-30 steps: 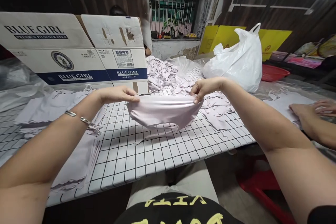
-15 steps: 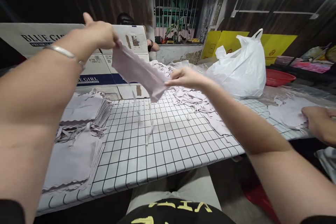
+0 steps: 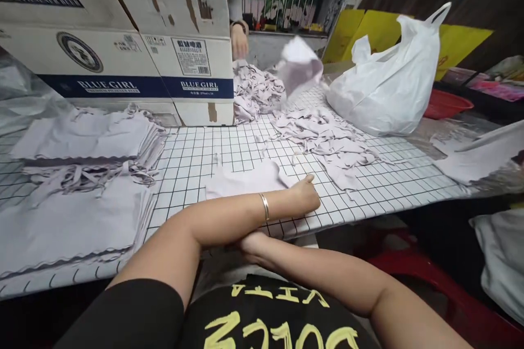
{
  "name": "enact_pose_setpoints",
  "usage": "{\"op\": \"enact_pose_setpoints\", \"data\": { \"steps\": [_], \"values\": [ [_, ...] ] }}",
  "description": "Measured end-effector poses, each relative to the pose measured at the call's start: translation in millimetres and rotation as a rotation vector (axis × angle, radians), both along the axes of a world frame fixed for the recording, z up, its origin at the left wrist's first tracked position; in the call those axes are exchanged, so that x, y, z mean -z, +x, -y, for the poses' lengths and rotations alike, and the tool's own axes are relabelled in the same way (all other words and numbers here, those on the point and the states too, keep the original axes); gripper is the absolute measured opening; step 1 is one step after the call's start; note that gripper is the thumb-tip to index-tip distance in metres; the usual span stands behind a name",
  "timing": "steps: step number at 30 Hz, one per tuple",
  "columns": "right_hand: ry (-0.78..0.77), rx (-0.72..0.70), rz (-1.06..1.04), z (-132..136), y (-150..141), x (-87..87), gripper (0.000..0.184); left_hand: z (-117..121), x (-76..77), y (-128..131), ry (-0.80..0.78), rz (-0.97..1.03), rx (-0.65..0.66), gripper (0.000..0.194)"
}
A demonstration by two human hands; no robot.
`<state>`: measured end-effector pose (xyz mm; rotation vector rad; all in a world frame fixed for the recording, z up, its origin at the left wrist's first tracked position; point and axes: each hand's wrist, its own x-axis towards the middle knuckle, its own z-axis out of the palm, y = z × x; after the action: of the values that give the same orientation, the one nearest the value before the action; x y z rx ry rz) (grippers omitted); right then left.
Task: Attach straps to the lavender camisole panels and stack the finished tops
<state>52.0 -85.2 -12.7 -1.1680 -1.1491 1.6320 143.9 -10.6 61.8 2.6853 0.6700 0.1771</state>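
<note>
A pale lilac strappy garment [image 3: 249,179] lies flat on the grid-patterned table in front of me, its lower part hidden by my left forearm. My left hand [image 3: 306,196], with a silver bangle at the wrist, is closed at the garment's right side, fingers curled down around its edge. Crossed beneath that forearm is my right hand [image 3: 250,242], near the table's front edge, its fingers hidden. To the left are neat stacks of similar lilac garments [image 3: 77,210], straps bunched between them. A loose heap of them [image 3: 323,139] spreads beyond my left hand.
Behind the stacks stands a large carton [image 3: 196,87]. A co-worker's hand [image 3: 239,41] reaches down beside it over another lilac pile [image 3: 256,90]. One blurred lilac piece [image 3: 301,65] hangs in mid-air. Rightward are a white plastic bag [image 3: 385,87] and a red basin [image 3: 448,103].
The garment has come down from mid-air between my hands onto the table. My left hand has moved right and down, crossing over my right arm. The view has tilted downward.
</note>
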Motion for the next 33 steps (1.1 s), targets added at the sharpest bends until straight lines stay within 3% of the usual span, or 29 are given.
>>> {"op": "enact_pose_setpoints", "data": {
  "steps": [2, 3, 4, 5, 8, 11, 13, 16, 19, 20, 22, 23, 25, 27, 28, 30, 33],
  "values": [
    [-0.003, -0.232, 0.082, 12, 34, -14.3, 0.024, 10, -3.6, -15, 0.078, -0.062, 0.170, 0.030],
    [0.055, -0.403, 0.177, 15, 55, -23.4, 0.023, 11, -9.8, -31, 0.081, -0.041, 0.185, 0.032],
    [0.183, -0.511, 0.298, 16, 77, -31.6, 0.024, 10, -16.1, -51, 0.068, 0.000, 0.163, 0.035],
    [0.343, -0.521, 0.425, 16, 101, -37.6, 0.027, 9, -20.5, -76, 0.050, 0.055, 0.114, 0.036],
    [0.718, -0.303, 0.879, 5, 164, -35.9, 0.038, 9, -9.9, -158, 0.033, 0.154, -0.123, 0.019],
    [0.680, 0.018, 1.184, -16, 196, -13.7, 0.046, 22, 34.0, -220, 0.063, 0.062, -0.279, 0.032],
    [0.596, 0.168, 1.285, -34, 201, -0.7, 0.048, 36, 64.5, -240, 0.063, -0.054, -0.330, 0.050],
    [0.441, 0.212, 1.390, -61, 205, 5.5, 0.032, 52, 86.5, -245, 0.035, -0.168, -0.360, 0.063],
    [0.255, 0.307, 1.481, -80, 211, -1.5, 0.031, 44, 77.4, -242, -0.027, -0.130, -0.377, 0.058],
    [0.274, 0.361, 1.508, -83, 211, -4.7, 0.029, 34, 70.5, -241, -0.033, -0.083, -0.423, 0.053],
    [0.477, 0.390, 1.497, -85, 197, -9.7, 0.032, 2, 55.7, -238, 0.011, 0.030, -0.612, 0.043],
    [0.625, 0.310, 1.447, -83, 184, -10.9, 0.037, -18, 49.4, -236, 0.049, 0.080, -0.737, 0.041],
    [0.883, -0.047, 1.292, -77, 150, -10.1, 0.049, -60, 41.3, -228, 0.081, 0.127, -0.958, 0.040],
    [0.981, -0.430, 1.169, -69, 117, -5.4, 0.061, -96, 39.4, -215, -0.109, 0.167, -1.065, 0.038],
    [0.975, -0.555, 1.138, -65, 104, -2.2, 0.066, -108, 40.0, -208, -0.241, 0.206, -1.087, 0.037],
    [0.922, -0.650, 1.117, -60, 91, 4.2, 0.071, -124, 42.5, -195, -0.466, 0.309, -1.099, 0.032],
    [0.896, -0.650, 1.085, -59, 92, 10.4, 0.072, -134, 43.6, -189, -0.644, 0.441, -1.093, 0.019]
  ]
}}
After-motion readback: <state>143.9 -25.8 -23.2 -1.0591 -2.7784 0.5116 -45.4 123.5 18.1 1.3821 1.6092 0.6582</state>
